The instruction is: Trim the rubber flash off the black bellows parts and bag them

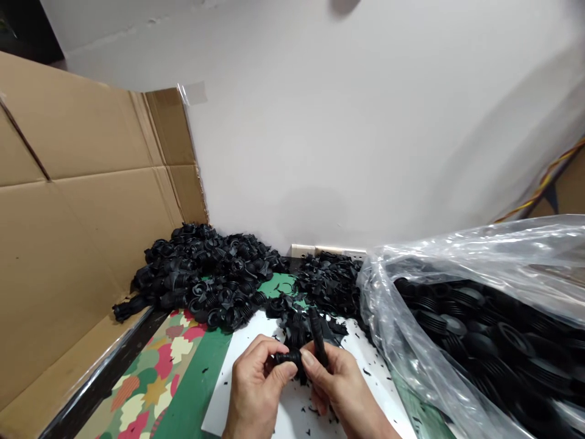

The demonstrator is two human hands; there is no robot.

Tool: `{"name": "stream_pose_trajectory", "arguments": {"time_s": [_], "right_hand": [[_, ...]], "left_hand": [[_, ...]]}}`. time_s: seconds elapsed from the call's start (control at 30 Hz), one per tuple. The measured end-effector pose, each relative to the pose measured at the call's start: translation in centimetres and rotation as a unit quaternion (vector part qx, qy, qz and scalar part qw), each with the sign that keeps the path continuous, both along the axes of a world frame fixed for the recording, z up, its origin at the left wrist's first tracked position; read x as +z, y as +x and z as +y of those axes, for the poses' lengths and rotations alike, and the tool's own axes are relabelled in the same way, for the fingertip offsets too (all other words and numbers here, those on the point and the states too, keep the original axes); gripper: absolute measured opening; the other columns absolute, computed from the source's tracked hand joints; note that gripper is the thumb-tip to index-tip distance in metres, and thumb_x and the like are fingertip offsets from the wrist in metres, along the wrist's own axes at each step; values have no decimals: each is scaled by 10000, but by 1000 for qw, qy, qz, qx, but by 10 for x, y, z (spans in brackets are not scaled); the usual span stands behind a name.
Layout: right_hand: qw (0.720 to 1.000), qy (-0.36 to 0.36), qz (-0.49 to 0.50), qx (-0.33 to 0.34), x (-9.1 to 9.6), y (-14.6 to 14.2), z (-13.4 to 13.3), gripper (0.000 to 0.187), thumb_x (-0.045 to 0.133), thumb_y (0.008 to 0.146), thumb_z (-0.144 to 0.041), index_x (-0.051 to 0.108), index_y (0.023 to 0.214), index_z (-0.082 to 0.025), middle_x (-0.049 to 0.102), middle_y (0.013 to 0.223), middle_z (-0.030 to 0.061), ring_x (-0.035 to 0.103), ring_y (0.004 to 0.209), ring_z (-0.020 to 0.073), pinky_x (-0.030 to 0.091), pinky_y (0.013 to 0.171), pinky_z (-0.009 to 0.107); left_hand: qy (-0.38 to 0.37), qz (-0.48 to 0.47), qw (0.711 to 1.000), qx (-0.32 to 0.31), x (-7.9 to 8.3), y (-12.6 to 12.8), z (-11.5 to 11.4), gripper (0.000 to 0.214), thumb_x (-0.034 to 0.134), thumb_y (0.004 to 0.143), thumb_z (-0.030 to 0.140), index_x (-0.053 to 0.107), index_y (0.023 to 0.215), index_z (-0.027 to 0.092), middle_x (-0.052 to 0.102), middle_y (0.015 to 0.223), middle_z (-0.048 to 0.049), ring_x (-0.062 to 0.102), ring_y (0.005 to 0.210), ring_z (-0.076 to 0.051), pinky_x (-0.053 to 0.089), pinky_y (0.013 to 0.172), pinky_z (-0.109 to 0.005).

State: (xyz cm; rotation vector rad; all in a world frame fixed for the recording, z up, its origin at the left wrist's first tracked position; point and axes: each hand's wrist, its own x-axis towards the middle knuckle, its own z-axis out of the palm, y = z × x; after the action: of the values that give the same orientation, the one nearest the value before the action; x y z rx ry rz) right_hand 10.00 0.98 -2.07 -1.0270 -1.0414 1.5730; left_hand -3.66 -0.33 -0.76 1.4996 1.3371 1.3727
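My left hand [258, 381] pinches a small ribbed black rubber bellows [289, 358] between thumb and fingers, over the white board. From the right, my right hand [336, 378] closes on a black stick-like tool [317, 329], whose upper end points up and away from me. The right thumb also presses against the near end of the bellows. I cannot make out the tool's working tip, hidden by the fingers. Just beyond my hands lie several loose bellows [297, 329]. Small black scraps dot the white board [228, 390] beneath.
A large heap of black bellows [219, 268] lies at the back left, beside a cardboard wall [91, 201]. Black rubber trimmings [331, 286] pile up near a power strip [304, 250]. On the right, a clear plastic bag [381, 305] holds many ribbed black parts [507, 341].
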Motion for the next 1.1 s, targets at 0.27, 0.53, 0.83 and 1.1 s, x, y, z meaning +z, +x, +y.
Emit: {"name": "stream_pose_trajectory", "arguments": {"time_s": [0.27,0.53,0.83,1.1], "right_hand": [[993,67,27,-95,21,26,3,434,696,647,-564,700,833,-172,619,682,32,563,658,190,435,623,302],[986,127,-51,-92,16,29,3,445,570,742,-620,610,776,-178,485,435,-43,429,438,119,329,480,247],[989,117,77,-50,22,25,0,280,742,682,-391,568,775,-192,569,547,-27,503,515,128,367,534,250],[991,55,102,-66,26,21,-3,294,739,678,-424,579,716,-180,542,536,-24,509,498,135,404,529,268]], "left_hand": [[10,21,1000,8,-1,-2,-1,48,624,690,155,655,688,192,584,681,-2,526,641,-165,418,572,-237],[25,27,999,17,1,-1,-1,57,626,680,147,658,661,190,593,667,-10,540,637,-173,425,558,-235],[2,20,1000,12,-1,-1,-2,52,625,686,144,648,684,190,567,668,6,521,613,-159,408,559,-232],[-1,38,999,15,0,-1,-3,50,619,695,151,645,683,192,569,673,4,513,610,-159,395,548,-232]]}}
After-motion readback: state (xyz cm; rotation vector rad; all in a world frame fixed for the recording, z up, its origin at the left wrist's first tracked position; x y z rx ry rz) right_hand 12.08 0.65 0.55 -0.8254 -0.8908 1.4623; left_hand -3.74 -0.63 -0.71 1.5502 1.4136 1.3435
